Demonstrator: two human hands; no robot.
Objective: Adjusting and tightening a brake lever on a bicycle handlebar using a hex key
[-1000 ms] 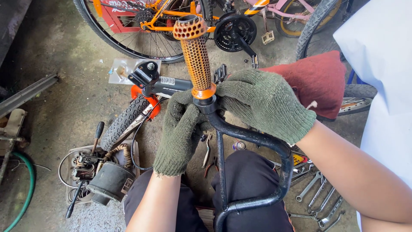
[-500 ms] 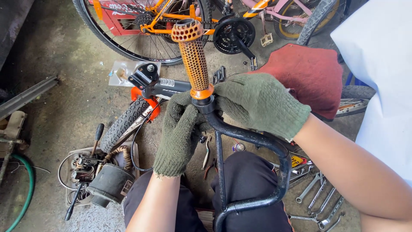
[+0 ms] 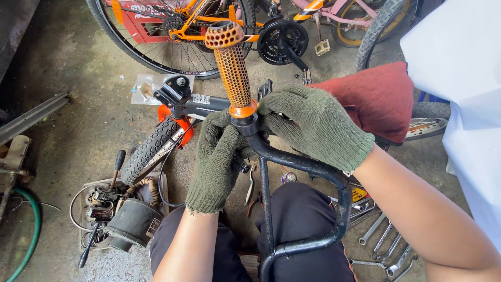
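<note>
**Gloved hands closed on a black handlebar below its orange grip**

A black tubular steel handlebar [image 3: 302, 164] is held in the middle of the view, above the person's dark-trousered lap. Its upper end is capped by an orange perforated rubber grip [image 3: 232, 68], cylindrical, dotted with small round holes and ended by a smooth orange collar. The grip's long axis runs nearly straight away from the camera, tilted slightly to the left, with its open honeycombed end pointing toward the bicycles at the top of the frame. Below the collar the painted tube is bent to the right and curved down into a rounded loop, a straight crossbar being joined to it.

The left hand [image 3: 216, 159], covered by a coarse olive-green knitted glove, is wrapped shut around the tube just under the collar. The right hand [image 3: 313, 125], gloved alike, is closed over the bend from the other side, its fingers curled against the tube and touching those of the left.

Behind the hands a knobbly black tyre [image 3: 151, 149] is seen on rough grey concrete. A dark red padded cushion [image 3: 383, 96] lies to the right, and bright steel spanners [image 3: 383, 245] are scattered on the floor at lower right.
</note>
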